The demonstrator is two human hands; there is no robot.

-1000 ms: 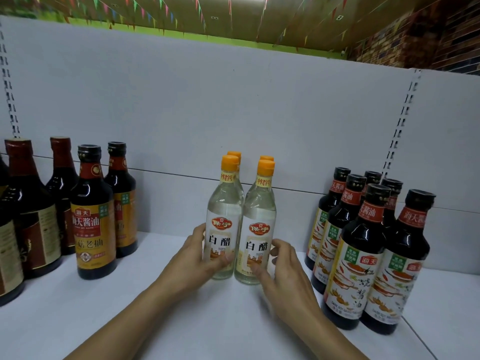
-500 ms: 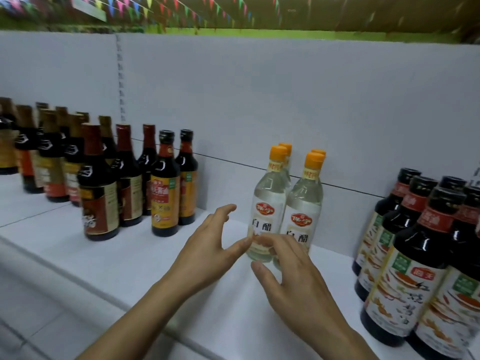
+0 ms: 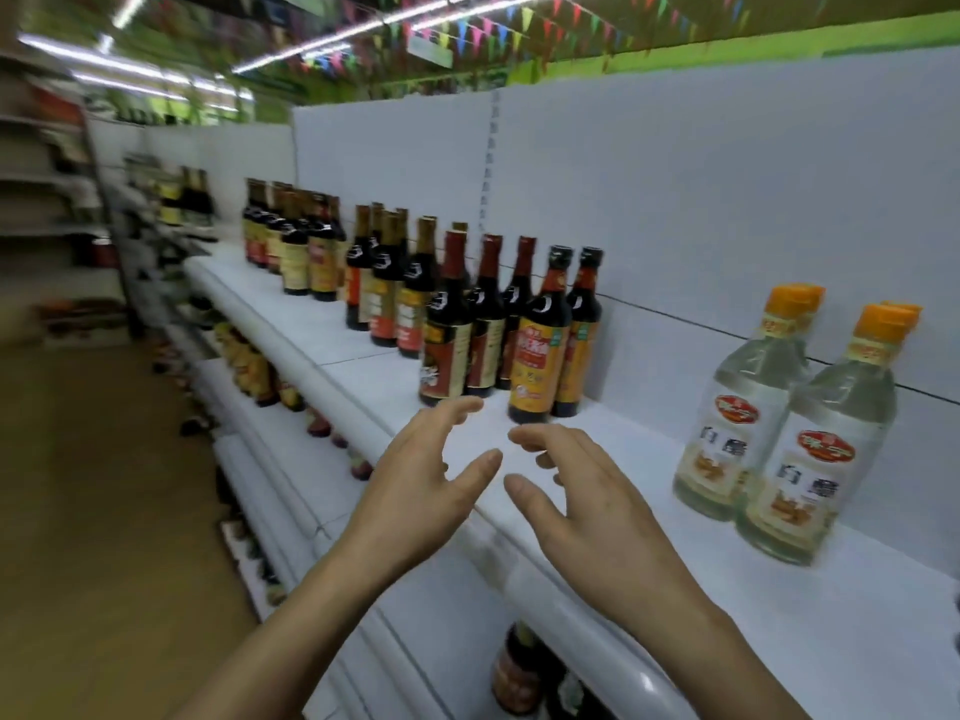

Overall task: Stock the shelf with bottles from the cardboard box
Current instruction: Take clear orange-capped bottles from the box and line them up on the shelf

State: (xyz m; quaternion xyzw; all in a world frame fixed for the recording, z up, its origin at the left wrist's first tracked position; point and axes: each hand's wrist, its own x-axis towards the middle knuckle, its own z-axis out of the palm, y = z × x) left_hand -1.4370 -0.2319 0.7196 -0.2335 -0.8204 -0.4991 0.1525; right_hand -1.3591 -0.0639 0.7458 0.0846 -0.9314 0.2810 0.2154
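Bottles (image 3: 815,459) with orange caps upright on shelf (image 3: 639,444), right of left hand (image 3: 415,491) and right hand (image 3: 597,506), fingers (image 3: 447,418) spread, empty

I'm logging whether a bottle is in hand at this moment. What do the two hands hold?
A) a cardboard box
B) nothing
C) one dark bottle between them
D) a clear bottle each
B: the left hand and the right hand hover empty with loosely spread fingers over the front of the shelf, apart from the clear bottles standing to their right.
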